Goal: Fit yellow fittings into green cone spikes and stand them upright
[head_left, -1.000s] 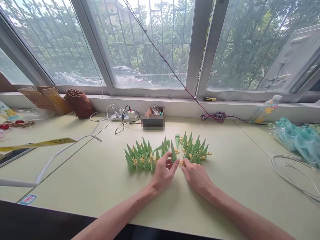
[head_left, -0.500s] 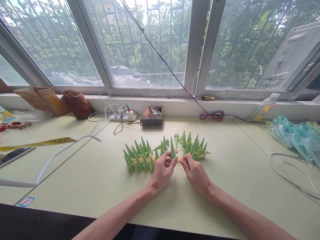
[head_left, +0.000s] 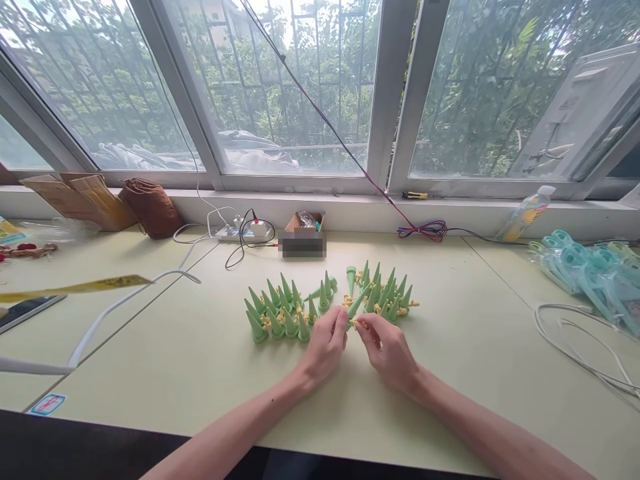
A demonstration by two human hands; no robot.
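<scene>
My left hand (head_left: 326, 339) is closed around the base of a green plastic watering spike (head_left: 356, 303), which leans with its tip up and to the right. Between thumb and fingertips, my right hand (head_left: 393, 347) pinches a small yellow valve piece (head_left: 356, 323) at the spike's lower end; I cannot tell how far it is inserted. To the left stand several green spikes (head_left: 275, 320) in rows, with yellow pieces among them. Another cluster of upright spikes (head_left: 385, 293) is just beyond my right hand. One spike (head_left: 351, 280) is wide end up behind the held one.
A small open cardboard box (head_left: 305, 223) and a power strip (head_left: 235, 231) sit at the back by the window sill. Teal plastic items in bags (head_left: 585, 267) and a white cable (head_left: 575, 347) lie at right. A bottle (head_left: 527, 213) leans there. At left are a yellow strip (head_left: 100, 285) and a tablet-like object (head_left: 30, 312).
The spike in my left hand has tilted from upright towards the right. My right hand has come closer, bringing the yellow valve piece to the spike's lower end.
</scene>
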